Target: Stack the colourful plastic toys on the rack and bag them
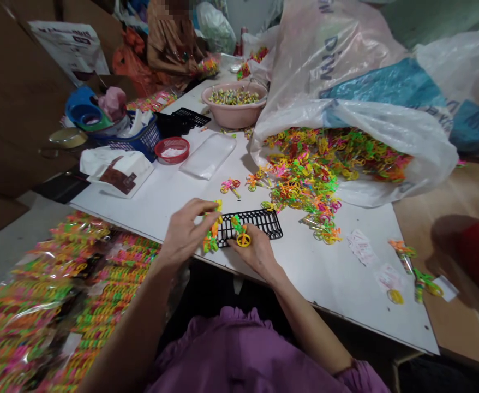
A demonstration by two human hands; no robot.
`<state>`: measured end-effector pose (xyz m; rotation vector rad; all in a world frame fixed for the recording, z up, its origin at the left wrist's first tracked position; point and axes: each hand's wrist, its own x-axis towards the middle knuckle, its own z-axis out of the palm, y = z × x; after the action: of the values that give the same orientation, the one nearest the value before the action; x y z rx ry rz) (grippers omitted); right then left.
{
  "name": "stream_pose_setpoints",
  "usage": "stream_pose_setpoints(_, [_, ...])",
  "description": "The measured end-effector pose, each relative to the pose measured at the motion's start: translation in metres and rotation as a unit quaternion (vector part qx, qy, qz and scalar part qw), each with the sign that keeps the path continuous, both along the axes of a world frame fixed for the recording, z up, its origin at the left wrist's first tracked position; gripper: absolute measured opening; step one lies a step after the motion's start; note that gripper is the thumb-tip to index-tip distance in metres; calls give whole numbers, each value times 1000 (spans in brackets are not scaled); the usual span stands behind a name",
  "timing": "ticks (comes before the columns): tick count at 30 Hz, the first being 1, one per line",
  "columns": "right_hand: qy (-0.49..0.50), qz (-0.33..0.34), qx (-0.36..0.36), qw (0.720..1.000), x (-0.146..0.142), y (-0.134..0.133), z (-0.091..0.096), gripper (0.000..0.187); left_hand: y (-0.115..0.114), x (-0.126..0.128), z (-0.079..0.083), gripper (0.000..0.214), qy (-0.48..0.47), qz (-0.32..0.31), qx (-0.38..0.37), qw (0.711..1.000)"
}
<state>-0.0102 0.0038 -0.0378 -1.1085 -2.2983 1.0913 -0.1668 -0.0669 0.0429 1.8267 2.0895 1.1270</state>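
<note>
My left hand (pixel 186 232) grips a small green and orange plastic toy bicycle (pixel 212 233) by its top, just at the left end of a black plastic grid rack (pixel 259 225). My right hand (pixel 256 252) rests at the rack's near edge, its fingers on a second toy bicycle (pixel 239 232) with a yellow wheel. Both hands are over a white table (pixel 174 199). A few more small toy bicycles (pixel 230 186) lie loose on the table, beyond the rack. A heap of multicoloured plastic toy parts (pixel 305 185) starts a short way to the right.
The heap spills from a large white plastic sack (pixel 370 147). A pink basin of parts (pixel 234 103), a red basket (pixel 172 148) and a blue basket (pixel 141 139) stand farther off. A co-worker (pixel 172 46) sits at the far end. Bagged toys (pixel 59 284) lie at lower left.
</note>
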Motion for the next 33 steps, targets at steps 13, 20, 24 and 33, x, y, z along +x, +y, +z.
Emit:
stream_pose_setpoints(13, [21,37,55,998,-23,-18,-38,13,-33,13,-63,22,162,-46,-15,986])
stream_pose_setpoints(20, [-91,117,72,986,-21,-20,-29,16,-32,22,-62,22,140,-36,-12,989])
stream_pose_setpoints(24, [-109,157,70,979,-23,-14,-24,14,-33,27,-65,18,143,-25,-11,989])
stream_pose_setpoints(33, [-80,138,100,982,-16,-23,-43,14,-9,4,-42,28,149,37,-25,988])
